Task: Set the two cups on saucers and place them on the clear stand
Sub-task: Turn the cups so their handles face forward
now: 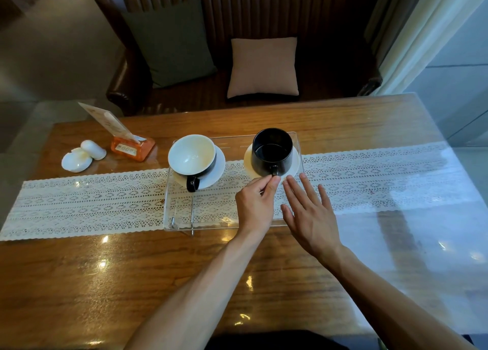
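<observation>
A glossy wooden tabletop (pixel 111 270) carries a lace runner (pixel 79 204) and the clear stand (pixel 184 225). Both cups sit on saucers on the stand: the white-lined cup (pixel 191 155) left, the black cup (pixel 272 150) right. The left hand (pixel 257 201) pinches toward the black cup's handle, though actual grip is unclear; the right hand (pixel 309 215) hovers flat, fingers spread.

You have a glossy wooden table (pixel 79 270) under a clear sheet that throws bright glare. A white lace runner (pixel 92 199), openwork cloth, crosses it from 9 to 3 o'clock. The clear stand (pixel 184 227) looks like smooth transparent plastic. The 2 saucers (pixel 217 168) are glossy white ceramic. The black cup (pixel 272 149) has a duller glaze; the white-lined cup (pixel 191 154) shines inside.
</observation>
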Available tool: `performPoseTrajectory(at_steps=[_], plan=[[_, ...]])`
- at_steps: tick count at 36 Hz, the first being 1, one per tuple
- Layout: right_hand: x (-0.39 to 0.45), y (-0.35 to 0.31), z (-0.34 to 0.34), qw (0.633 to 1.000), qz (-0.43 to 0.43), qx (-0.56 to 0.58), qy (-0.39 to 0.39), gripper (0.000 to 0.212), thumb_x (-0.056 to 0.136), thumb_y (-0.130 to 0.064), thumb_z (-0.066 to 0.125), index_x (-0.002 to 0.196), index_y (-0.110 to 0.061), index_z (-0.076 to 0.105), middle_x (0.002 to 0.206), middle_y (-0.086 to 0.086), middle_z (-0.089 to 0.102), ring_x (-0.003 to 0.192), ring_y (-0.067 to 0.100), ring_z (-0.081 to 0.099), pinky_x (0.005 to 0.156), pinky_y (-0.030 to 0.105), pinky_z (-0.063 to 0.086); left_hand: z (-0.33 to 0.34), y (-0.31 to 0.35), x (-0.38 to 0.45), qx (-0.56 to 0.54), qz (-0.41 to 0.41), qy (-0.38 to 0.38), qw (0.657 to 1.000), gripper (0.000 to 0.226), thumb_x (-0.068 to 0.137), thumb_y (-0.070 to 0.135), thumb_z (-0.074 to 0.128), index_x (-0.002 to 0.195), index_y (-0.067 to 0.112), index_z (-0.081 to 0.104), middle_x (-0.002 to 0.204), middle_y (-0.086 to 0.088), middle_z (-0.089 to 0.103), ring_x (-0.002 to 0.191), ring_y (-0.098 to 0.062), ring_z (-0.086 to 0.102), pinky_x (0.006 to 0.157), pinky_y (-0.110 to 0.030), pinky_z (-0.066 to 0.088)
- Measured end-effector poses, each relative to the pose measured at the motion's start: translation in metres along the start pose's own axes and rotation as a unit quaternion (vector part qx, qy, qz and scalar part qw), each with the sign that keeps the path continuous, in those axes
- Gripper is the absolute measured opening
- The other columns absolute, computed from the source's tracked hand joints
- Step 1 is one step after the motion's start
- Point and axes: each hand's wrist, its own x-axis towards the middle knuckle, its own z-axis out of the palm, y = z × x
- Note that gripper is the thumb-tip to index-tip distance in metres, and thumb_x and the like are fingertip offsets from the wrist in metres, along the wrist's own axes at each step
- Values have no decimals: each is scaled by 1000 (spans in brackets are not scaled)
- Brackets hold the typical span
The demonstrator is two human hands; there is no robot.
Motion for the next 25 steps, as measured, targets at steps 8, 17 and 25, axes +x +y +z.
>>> performPoseTrajectory(at_steps=[8,17,25], plan=[[0,1,1,1000,1,-6,-5,53,101,-40,33,146,-14,46,154,1,44,148,22,27,115,58,30,3,2,-4,10,-7,18,1000,16,91,27,66,97,17,77,79,20,68,82,-6,67,72,-26,54],[0,0,-1,1000,2,-6,-15,53,101,-40,33,147,-15,45,155,1,43,149,22,25,116,58,28,3,1,-4,18,-2,28,999,15,91,24,66,91,14,77,76,7,72,68,1,58,61,-17,45],[-1,1,1,1000,1,-9,-8,53,101,-40,33,147,-16,45,155,0,44,149,21,25,117,57,27,2,1,-5,13,-6,22,1000,16,91,25,67,101,17,77,87,12,74,79,5,64,69,-13,50]])
